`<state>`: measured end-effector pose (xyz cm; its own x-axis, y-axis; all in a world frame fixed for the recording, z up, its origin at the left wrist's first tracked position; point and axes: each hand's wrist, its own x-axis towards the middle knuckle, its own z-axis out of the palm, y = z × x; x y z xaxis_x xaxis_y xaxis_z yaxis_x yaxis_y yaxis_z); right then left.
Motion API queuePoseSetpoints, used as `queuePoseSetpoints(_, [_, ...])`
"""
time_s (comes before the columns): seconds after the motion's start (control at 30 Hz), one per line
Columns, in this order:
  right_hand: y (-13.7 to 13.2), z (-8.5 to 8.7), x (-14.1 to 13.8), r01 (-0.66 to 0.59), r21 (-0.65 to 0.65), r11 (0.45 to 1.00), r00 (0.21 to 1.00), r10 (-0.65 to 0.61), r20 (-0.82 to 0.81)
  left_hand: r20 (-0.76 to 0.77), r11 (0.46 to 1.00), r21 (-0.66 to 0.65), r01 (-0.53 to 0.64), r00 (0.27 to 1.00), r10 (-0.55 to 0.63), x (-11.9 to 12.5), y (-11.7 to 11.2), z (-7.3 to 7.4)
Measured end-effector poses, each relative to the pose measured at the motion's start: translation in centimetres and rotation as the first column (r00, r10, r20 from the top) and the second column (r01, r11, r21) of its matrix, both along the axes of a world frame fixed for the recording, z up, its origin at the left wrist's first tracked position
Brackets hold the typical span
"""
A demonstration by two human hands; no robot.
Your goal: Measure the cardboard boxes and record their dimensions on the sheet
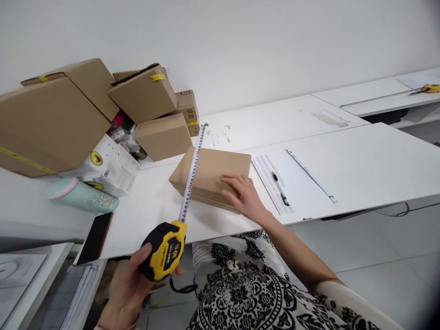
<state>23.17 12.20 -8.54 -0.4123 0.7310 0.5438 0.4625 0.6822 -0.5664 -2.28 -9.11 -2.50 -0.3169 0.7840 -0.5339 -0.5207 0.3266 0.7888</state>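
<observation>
My left hand is wrapped round a yellow and black tape measure near the table's front edge. Its pulled-out blade runs up and away, crossing above the left part of a closed cardboard box. Whether the blade touches the box top, I cannot tell. On the right end of that box rests my right hand, fingers stretched out and holding nothing. Right of the box lies a printed sheet with a black and clear pen on it.
Several cardboard boxes are stacked at the back left. In front of them are a white avocado-print box, a mint bottle and a dark phone-like slab. Another tape measure lies at the far right.
</observation>
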Motion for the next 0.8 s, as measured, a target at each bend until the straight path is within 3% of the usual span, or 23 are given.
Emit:
queuePoseSetpoints(0.13, [5.1,2.0,0.1,0.090,-0.133,0.987,0.938,-0.129,-0.321,-0.030,0.987,-0.151,0.057,0.998,-0.062,0.8,-0.5,-0.2])
queuePoseSetpoints(0.37, [13.5,3.5,-1.2,0.076,-0.369,0.927,0.967,-0.158,-0.198,-0.056,0.962,-0.169,0.212,0.973,-0.225,-0.4,2.1,0.3])
queuePoseSetpoints(0.53, [14.9,3.2,-2.1,0.102,-0.448,0.888,0.978,-0.171,-0.116,-0.151,0.953,-0.226,0.200,0.960,-0.237,-0.8,3.5,1.6])
queuePoseSetpoints(0.8, [14.9,3.2,-2.1,0.190,-0.449,0.873,0.978,-0.207,0.011,-0.113,0.931,-0.326,0.162,0.971,-0.209,-0.9,4.5,3.4])
